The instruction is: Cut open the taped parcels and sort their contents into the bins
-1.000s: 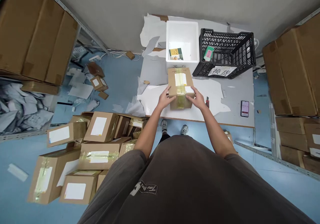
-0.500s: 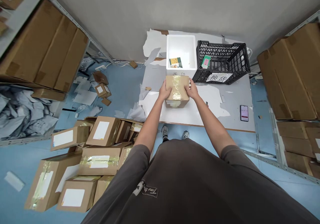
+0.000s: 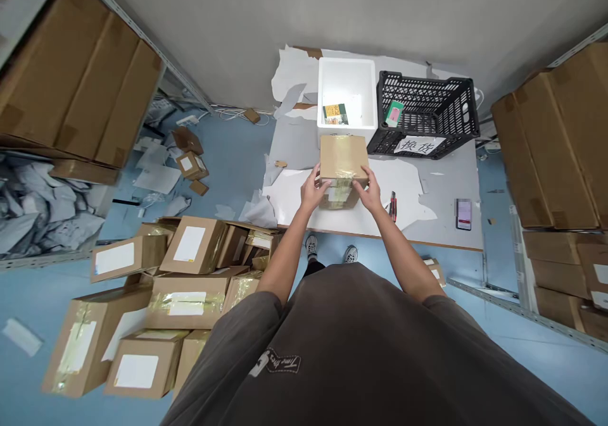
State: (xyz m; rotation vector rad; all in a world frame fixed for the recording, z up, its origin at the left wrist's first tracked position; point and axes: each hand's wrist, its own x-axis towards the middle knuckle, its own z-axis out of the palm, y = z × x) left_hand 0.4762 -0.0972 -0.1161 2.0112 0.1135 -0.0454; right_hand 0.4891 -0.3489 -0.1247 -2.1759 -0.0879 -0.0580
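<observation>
A taped cardboard box [image 3: 342, 154] is at the middle of the table, in front of the white foam box. My left hand [image 3: 313, 192] grips its near left corner, the thumb on the front face. On the opposite side my right hand [image 3: 371, 192] holds the near right corner, its thumb also on the front. Clear yellowish tape runs over the top and down the front, where a pale strip shows. Whether the box rests on the table or is slightly raised, I cannot tell. A red and black cutter-like tool [image 3: 393, 207] lies right of my right hand.
Behind stand the white foam box [image 3: 346, 125] with a printed card inside and a black plastic crate [image 3: 430, 112] holding a green packet. A phone [image 3: 463, 214] lies at the table's right. Several parcels [image 3: 185, 302] are piled on the floor at left; shelves flank both sides.
My hands have slid from the box's sides down to its near corners. The box appears slightly turned or tilted, and the red and black tool shows more fully beside my right arm.
</observation>
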